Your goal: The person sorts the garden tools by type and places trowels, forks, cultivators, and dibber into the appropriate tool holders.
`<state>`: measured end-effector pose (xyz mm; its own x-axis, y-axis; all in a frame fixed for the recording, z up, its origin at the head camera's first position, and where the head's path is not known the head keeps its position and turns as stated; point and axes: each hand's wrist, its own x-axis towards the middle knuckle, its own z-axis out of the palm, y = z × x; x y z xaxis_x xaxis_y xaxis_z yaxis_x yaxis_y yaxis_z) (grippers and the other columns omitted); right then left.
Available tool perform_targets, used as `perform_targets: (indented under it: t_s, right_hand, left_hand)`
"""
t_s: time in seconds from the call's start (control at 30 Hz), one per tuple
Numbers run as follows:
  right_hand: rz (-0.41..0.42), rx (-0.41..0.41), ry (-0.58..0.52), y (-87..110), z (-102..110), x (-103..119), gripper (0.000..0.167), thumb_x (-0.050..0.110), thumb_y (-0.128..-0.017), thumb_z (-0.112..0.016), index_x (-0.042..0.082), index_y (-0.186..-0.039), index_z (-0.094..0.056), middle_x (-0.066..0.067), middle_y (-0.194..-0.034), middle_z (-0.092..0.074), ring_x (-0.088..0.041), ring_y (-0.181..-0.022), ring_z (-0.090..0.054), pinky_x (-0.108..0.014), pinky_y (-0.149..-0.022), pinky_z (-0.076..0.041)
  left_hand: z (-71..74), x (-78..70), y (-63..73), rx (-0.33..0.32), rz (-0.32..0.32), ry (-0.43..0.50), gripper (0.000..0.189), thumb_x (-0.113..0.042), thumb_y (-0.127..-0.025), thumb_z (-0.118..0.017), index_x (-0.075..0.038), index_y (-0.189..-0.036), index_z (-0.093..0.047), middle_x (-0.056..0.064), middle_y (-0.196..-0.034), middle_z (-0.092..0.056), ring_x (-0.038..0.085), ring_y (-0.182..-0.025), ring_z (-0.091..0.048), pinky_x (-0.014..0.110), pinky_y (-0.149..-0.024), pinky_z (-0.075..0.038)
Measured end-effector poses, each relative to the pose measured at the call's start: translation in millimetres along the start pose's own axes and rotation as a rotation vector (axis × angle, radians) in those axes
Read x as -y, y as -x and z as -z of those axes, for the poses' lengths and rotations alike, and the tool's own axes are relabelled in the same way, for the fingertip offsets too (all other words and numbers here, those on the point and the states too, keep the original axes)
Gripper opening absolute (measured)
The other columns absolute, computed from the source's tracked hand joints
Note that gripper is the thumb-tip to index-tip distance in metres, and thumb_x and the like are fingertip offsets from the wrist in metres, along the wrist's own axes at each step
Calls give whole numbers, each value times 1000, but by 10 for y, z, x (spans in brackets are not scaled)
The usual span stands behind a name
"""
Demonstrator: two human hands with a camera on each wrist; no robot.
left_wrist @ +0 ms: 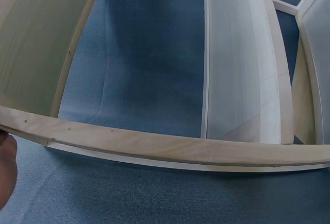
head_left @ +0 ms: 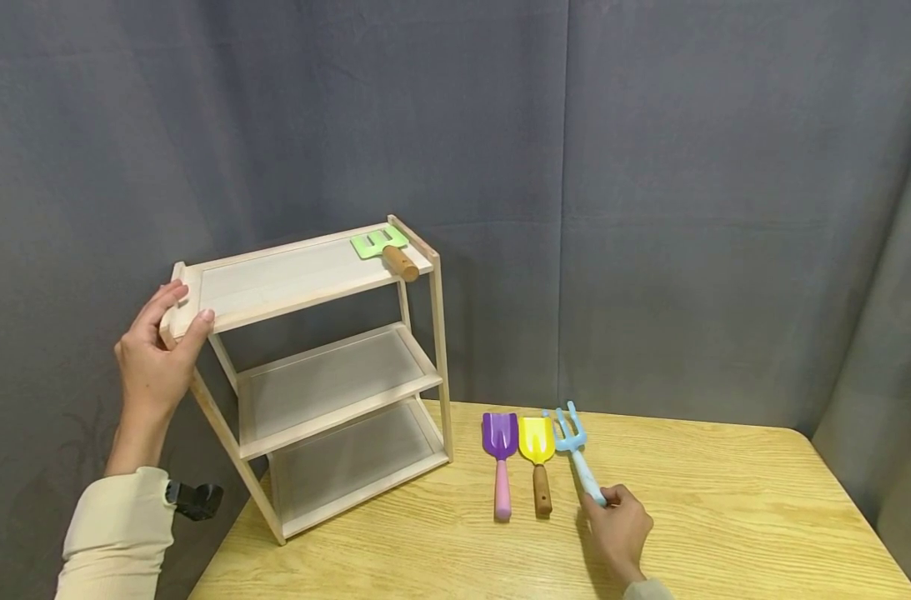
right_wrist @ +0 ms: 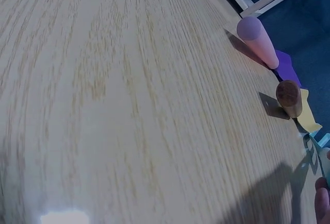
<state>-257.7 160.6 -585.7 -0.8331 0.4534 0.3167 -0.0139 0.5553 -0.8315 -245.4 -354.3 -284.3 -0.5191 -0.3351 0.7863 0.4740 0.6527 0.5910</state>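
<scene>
From my head view, I have the right hand [head_left: 620,529] at the near right, thumb and fingers pinching the near end of the light-blue fork's [head_left: 586,479] handle. The fork runs away from that hand, far and slightly left, its tines just beside the yellow shovel [head_left: 537,442]. I can't tell whether the fork touches the table [head_left: 725,500]. Left of the yellow shovel lies the purple shovel [head_left: 499,437], both with handles toward the near side. My right wrist view catches only a bit of fork and fingertips at its edge.

Over on the left, I have the left hand [head_left: 153,362] gripping the left end of the wooden shelf's [head_left: 282,277] top board, thumb on the near side. The green slotted tool [head_left: 380,242] rests at that board's right end, well apart from the left hand.
</scene>
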Motion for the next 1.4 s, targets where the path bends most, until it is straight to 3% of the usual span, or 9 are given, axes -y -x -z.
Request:
perform_targets:
  t_s: [0.23, 0.57, 0.67, 0.77, 0.9, 1.07, 1.23, 1.3, 1.4]
  right_hand:
    - [21, -68, 0, -13, 32, 0, 20, 4, -71, -82, -6, -77, -67, -20, -72, -68, -26, -57, -66, -24, -43, -44]
    - [32, -70, -7, -24, 115, 11, 20, 5, -73, -81, -8, -79, -68, -22, -74, -69, -27, -58, -68, -30, -50, -50]
    - [26, -75, -17, -31, 146, 27, 20, 6, -74, -81, -8, -79, -68, -20, -73, -69, -26, -57, -67, -40, -63, -52]
    - [19, -81, -30, -36, 173, 31, 20, 8, -74, -81, -7, -79, -68, -19, -71, -69, -26, -57, -66, -51, -77, -44]
    - [32, -87, -46, -39, 211, 31, 20, 7, -72, -83, -6, -78, -69, -17, -69, -68, -26, -56, -65, -54, -81, -39]
    - [73, -114, -39, -42, 249, 48, 18, 7, -70, -84, -4, -74, -70, -13, -66, -68, -17, -52, -63, -44, -72, -44]
    - [105, -116, -46, -52, 296, 105, 19, 7, -70, -86, -3, -72, -70, -12, -66, -69, -6, -50, -59, -19, -53, -45]
    - [109, -105, -69, -54, 322, 139, 19, 6, -70, -86, -4, -73, -70, -14, -67, -69, -3, -51, -59, -15, -44, -43]
    - [100, -84, -97, -53, 366, 198, 19, 6, -71, -85, -5, -74, -70, -15, -69, -69, 2, -52, -57, -12, -44, -43]
  left_hand:
    - [3, -13, 7, -4, -8, -3, 42, -12, -83, -73, 3, -121, -65, 12, -131, -59, 18, -130, -46, 23, -104, -34]
    - [-7, -21, -1, 3, -3, 5, 43, -11, -82, -73, 3, -122, -65, 13, -131, -59, 19, -130, -46, 23, -103, -36]
    - [-6, -14, -4, 1, -2, 3, 43, -11, -82, -73, 4, -121, -65, 13, -131, -59, 19, -130, -46, 23, -103, -35]
    - [-2, -1, -7, 2, -1, 5, 43, -10, -82, -73, 4, -121, -64, 13, -131, -59, 20, -130, -46, 23, -103, -36]
    - [3, 16, -10, 4, 2, -3, 43, -9, -82, -73, 4, -122, -64, 14, -132, -59, 18, -130, -46, 23, -103, -35]
    - [7, 14, -7, 7, 3, -9, 42, -11, -83, -73, 3, -122, -65, 13, -132, -59, 15, -130, -46, 23, -103, -35]
    - [18, -8, -4, 9, 1, -10, 43, -12, -83, -74, 2, -122, -65, 11, -132, -59, 16, -130, -46, 23, -104, -34]
    - [24, -10, -5, 16, 4, -10, 43, -12, -83, -74, 2, -122, -65, 11, -132, -59, 16, -130, -46, 23, -104, -34]
    - [38, -5, -8, 28, 10, -27, 43, -14, -83, -74, 2, -123, -65, 11, -133, -58, 16, -130, -46, 23, -104, -34]
